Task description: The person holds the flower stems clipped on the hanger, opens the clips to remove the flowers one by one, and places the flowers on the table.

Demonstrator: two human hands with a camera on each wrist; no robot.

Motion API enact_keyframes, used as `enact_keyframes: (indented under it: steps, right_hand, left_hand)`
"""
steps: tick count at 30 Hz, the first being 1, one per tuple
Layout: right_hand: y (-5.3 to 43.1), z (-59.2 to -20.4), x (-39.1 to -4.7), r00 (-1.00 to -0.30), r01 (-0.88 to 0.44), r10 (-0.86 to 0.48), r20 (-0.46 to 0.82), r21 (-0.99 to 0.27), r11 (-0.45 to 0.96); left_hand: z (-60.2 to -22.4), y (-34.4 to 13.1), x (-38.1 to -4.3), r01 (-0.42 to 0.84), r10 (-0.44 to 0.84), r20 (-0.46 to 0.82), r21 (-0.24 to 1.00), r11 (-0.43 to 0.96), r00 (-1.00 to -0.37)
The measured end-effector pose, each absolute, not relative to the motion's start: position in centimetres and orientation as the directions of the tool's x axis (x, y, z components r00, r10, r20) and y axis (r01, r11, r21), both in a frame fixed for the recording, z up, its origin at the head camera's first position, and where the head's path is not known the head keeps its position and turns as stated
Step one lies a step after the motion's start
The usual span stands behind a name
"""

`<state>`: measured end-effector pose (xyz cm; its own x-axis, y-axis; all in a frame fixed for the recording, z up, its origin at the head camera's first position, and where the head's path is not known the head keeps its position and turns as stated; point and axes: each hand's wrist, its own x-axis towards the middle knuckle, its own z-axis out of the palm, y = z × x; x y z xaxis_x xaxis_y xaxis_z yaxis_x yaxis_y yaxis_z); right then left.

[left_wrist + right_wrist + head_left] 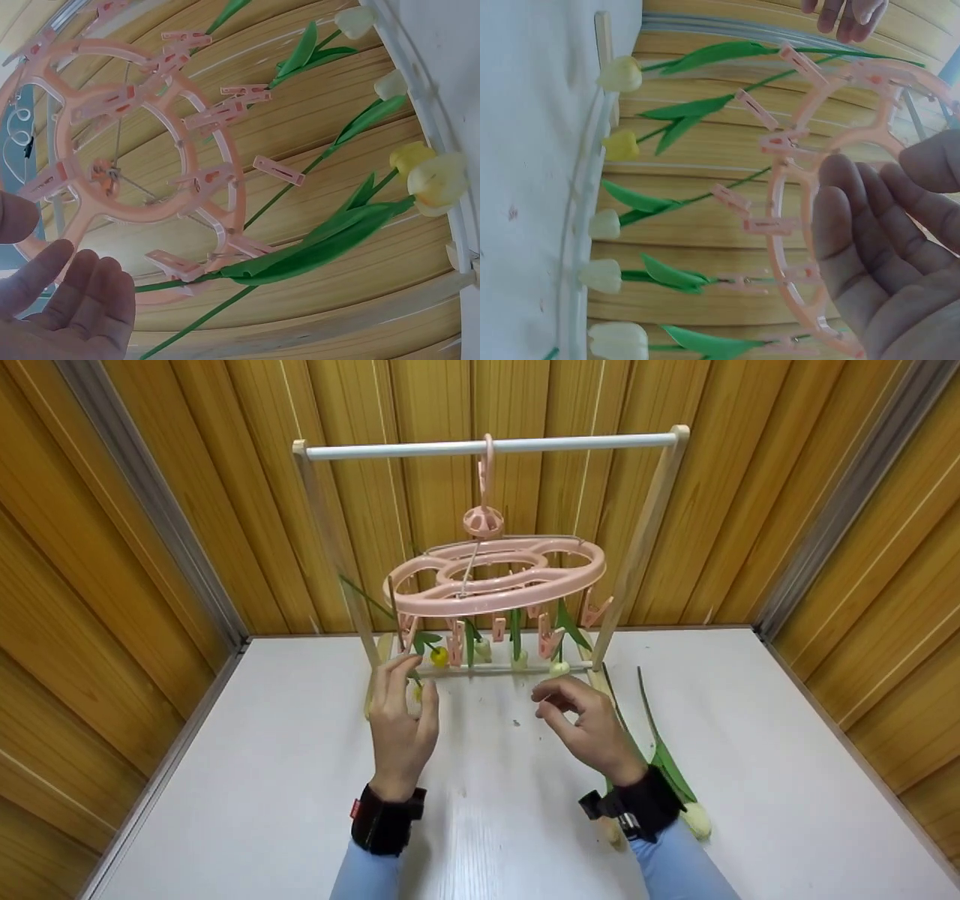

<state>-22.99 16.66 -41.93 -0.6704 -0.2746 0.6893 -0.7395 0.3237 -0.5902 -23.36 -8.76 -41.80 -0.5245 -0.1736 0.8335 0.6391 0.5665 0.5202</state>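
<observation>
A pink round clip hanger (480, 606) hangs by its hook from a white rail, its clothespins (550, 639) dangling below. Several artificial tulips hang head down from it; a yellow tulip (439, 657) and a pale yellow tulip (436, 185) are on the left side. My left hand (401, 724) is raised beside that left edge, thumb apart from the gently bent fingers, nothing between them. To the right, my right hand (591, 726) hovers in front of the hanger near a white tulip (559, 668), fingers loosely curved and holding nothing.
The rail (390, 450) joins two wooden posts (651, 536) standing on the white table (255, 780). Right of the stand lies a white tulip (696, 820) with a green leaf; another tulip (611, 832) lies partly hidden under my right wrist. Wood-panelled walls (210, 495) enclose the table.
</observation>
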Motion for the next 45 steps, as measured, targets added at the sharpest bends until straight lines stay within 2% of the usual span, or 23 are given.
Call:
enact_keyframes:
  steps: [4, 11, 19, 24, 37, 45]
  right_hand:
    - [15.5, -42.3, -23.6, -0.631, -0.774, -0.255, 0.732, -0.572, 0.272]
    - [13.9, -42.4, -24.1, -0.627, -0.779, -0.239, 0.742, -0.589, 0.216]
    - [12.6, -42.8, -24.4, -0.641, -0.767, -0.254, 0.724, -0.614, 0.187]
    - [11.9, -43.4, -24.9, -0.646, -0.763, -0.244, 0.723, -0.625, 0.168]
    - [11.0, -43.6, -25.1, -0.686, -0.728, -0.228, 0.691, -0.655, 0.202]
    - [10.8, -44.0, -25.3, -0.678, -0.735, -0.231, 0.698, -0.636, 0.236]
  left_hand:
    - [-41.9, -9.4, -23.9, 0.621, -0.225, 0.809, 0.567, 0.541, -0.543]
    - [-42.4, -10.2, -24.7, 0.596, -0.247, 0.761, 0.631, 0.496, -0.6]
    - [-43.1, -11.0, -25.5, 0.566, -0.205, 0.659, 0.737, 0.368, -0.724]
    - [-43.4, -11.2, -25.7, 0.548, -0.168, 0.607, 0.783, 0.294, -0.777]
    - [-42.8, -10.5, -25.2, 0.533, -0.143, 0.555, 0.829, 0.168, -0.819]
    - [-42.0, -9.9, -24.5, 0.536, -0.079, 0.544, 0.838, 0.103, -0.835]
